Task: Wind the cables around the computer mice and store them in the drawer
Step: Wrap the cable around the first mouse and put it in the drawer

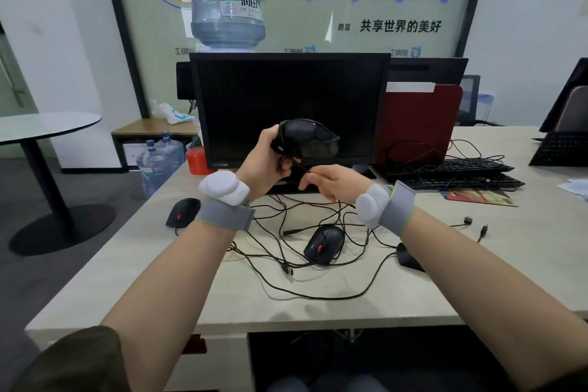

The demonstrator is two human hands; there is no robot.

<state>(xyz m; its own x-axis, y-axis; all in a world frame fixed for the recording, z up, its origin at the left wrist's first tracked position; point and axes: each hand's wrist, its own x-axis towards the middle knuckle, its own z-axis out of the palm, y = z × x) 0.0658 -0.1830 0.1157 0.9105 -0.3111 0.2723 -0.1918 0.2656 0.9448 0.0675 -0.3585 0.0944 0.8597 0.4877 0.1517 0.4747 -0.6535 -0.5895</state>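
Observation:
My left hand (267,162) holds a black mouse (304,137) up in front of the dark monitor, with cable loops around its body. My right hand (331,181) pinches that mouse's cable (302,167) just below it. On the desk lie three more black mice: one (183,212) at the left beside my left wrist, one (324,243) in the middle with a red wheel, and one (409,259) partly hidden under my right forearm. Their loose cables (286,264) tangle across the desk. No drawer is in view.
A Lenovo monitor (289,108) stands right behind my hands. Two black keyboards (451,173) lie at the right, with a red folder (420,121) behind. A red box (199,161) sits left of the monitor. Water bottles (160,159) stand on the floor beside the desk's left edge.

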